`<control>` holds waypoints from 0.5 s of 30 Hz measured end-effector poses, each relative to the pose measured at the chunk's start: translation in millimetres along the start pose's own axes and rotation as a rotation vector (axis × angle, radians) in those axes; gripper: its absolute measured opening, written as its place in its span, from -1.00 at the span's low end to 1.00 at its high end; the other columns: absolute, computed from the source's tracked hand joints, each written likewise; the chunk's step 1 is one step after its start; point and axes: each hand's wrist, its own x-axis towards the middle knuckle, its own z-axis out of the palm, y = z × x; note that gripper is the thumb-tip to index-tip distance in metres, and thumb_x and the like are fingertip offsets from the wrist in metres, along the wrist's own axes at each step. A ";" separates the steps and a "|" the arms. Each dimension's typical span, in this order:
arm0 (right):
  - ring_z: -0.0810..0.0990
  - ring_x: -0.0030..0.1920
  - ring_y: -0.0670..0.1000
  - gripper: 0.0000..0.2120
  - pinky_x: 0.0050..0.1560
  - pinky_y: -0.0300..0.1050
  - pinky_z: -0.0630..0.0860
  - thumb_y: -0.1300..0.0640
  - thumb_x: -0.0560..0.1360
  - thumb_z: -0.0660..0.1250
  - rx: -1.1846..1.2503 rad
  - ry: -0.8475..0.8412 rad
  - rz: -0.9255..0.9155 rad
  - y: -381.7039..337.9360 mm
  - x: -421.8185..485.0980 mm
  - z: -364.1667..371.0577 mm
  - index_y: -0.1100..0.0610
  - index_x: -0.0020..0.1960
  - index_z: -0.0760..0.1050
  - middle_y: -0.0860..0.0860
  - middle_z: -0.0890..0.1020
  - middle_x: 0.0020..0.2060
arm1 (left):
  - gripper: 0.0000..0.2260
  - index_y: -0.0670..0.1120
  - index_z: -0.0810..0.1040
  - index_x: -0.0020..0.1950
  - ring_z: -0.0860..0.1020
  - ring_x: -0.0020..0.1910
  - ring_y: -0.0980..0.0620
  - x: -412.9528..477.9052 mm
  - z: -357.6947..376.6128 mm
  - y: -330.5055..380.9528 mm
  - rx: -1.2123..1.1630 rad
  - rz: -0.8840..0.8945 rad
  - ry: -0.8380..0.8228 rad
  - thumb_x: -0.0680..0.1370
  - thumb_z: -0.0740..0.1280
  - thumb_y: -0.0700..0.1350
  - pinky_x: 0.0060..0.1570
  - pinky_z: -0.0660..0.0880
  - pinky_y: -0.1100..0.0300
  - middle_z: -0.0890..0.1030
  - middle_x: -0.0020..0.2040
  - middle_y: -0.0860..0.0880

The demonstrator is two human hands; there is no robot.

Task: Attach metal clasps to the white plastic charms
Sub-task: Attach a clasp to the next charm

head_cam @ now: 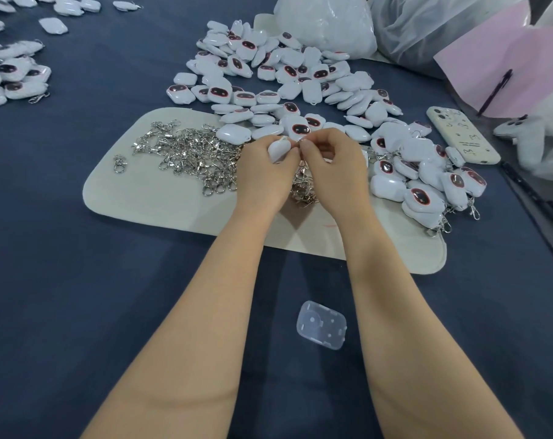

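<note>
**Charm and clasp meet above the cream mat**

Both hands work close together over the middle of the cream mat (142,198). The left hand (264,172) curls its fingers and thumb around one white charm (279,149), whose pale edge juts from the top of the grasp towards the other hand. The right hand (330,166) pinches the top of a metal clasp (301,174) between thumb and forefinger, just beside the charm's edge. The rest of the clasp hangs in the gap between the two hands. Whether its ring already touches the charm's loop is too small to tell.

A loose heap of clasps (192,153) lies on the mat's left half, with one stray clasp (119,163) apart from it, nearer the mat's left edge. A pile of bare charms (284,77) spreads over the mat's far edge and beyond. On the mat's right end sits a cluster of charms with clasps (427,179). A cream phone (462,134) lies past the mat's right end, and a clear plastic case (321,324) rests on the blue cloth (62,280) on the near side of the mat.
</note>
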 end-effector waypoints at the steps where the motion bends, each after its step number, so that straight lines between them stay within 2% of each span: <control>1: 0.59 -0.05 -0.03 -0.93 0.07 -0.18 0.51 0.23 0.53 0.30 0.008 -0.011 0.010 0.0 0.3 0.1 0.08 -0.10 0.51 -0.08 0.60 -0.18 | -0.87 -0.26 0.61 -0.11 0.43 -0.30 0.00 0.1 0.2 -0.1 0.009 0.004 0.001 0.49 0.35 -0.20 -0.27 0.40 0.15 0.59 -0.25 -0.17; 3: 0.59 -0.06 -0.03 -0.91 0.02 -0.21 0.51 0.22 0.54 0.28 0.025 -0.035 0.031 0.0 0.5 0.4 0.06 -0.11 0.49 -0.07 0.60 -0.18 | -0.90 -0.22 0.62 -0.12 0.44 -0.31 0.01 0.1 0.7 -0.5 0.015 0.004 0.001 0.49 0.35 -0.20 -0.27 0.40 0.16 0.61 -0.27 -0.14; 5: 0.59 -0.09 -0.05 -0.87 -0.06 -0.28 0.47 0.21 0.54 0.27 0.028 -0.052 0.042 -0.3 -0.1 1.0 0.01 -0.13 0.46 -0.09 0.60 -0.21 | -0.92 -0.17 0.61 -0.13 0.44 -0.33 0.05 -0.1 0.6 -0.7 0.026 0.008 0.013 0.51 0.34 -0.19 -0.29 0.36 0.21 0.56 -0.32 -0.01; 9: 0.55 -0.21 -0.12 -0.94 -0.20 -0.42 0.39 0.19 0.55 0.27 -0.008 -0.029 0.016 -1.1 -3.5 3.9 0.05 -0.05 0.44 -0.09 0.58 -0.25 | -0.91 -0.15 0.58 -0.12 0.44 -0.33 0.09 -0.5 0.5 -1.5 0.073 0.041 0.033 0.53 0.31 -0.18 -0.31 0.31 0.23 0.50 -0.33 0.06; 11: 0.50 -0.25 -0.20 -0.94 -0.19 -0.41 0.39 0.19 0.54 0.27 -0.056 0.002 -0.037 -2.4 -5.4 5.6 0.06 -0.02 0.42 -0.13 0.54 -0.26 | -0.91 -0.12 0.55 -0.14 0.43 -0.33 0.09 -0.3 0.6 -2.7 0.105 0.053 0.039 0.55 0.30 -0.18 -0.32 0.29 0.23 0.49 -0.34 0.07; 13: 0.49 -0.23 -0.20 -0.94 -0.11 -0.32 0.44 0.22 0.54 0.27 -0.083 0.014 -0.077 -3.1 -6.7 6.8 0.11 0.00 0.44 -0.15 0.52 -0.23 | -0.90 -0.11 0.52 -0.17 0.41 -0.35 0.12 0.0 0.8 -3.6 0.128 0.057 0.043 0.55 0.29 -0.18 -0.37 0.27 0.28 0.46 -0.36 0.10; 15: 0.49 -0.22 -0.18 -0.94 -0.08 -0.29 0.46 0.23 0.53 0.27 -0.098 0.009 -0.097 -3.5 -7.6 7.4 0.17 0.01 0.46 -0.14 0.53 -0.21 | -0.89 -0.14 0.54 -0.15 0.43 -0.31 0.06 0.4 1.0 -4.5 0.137 0.050 0.055 0.55 0.28 -0.18 -0.34 0.28 0.24 0.46 -0.35 0.09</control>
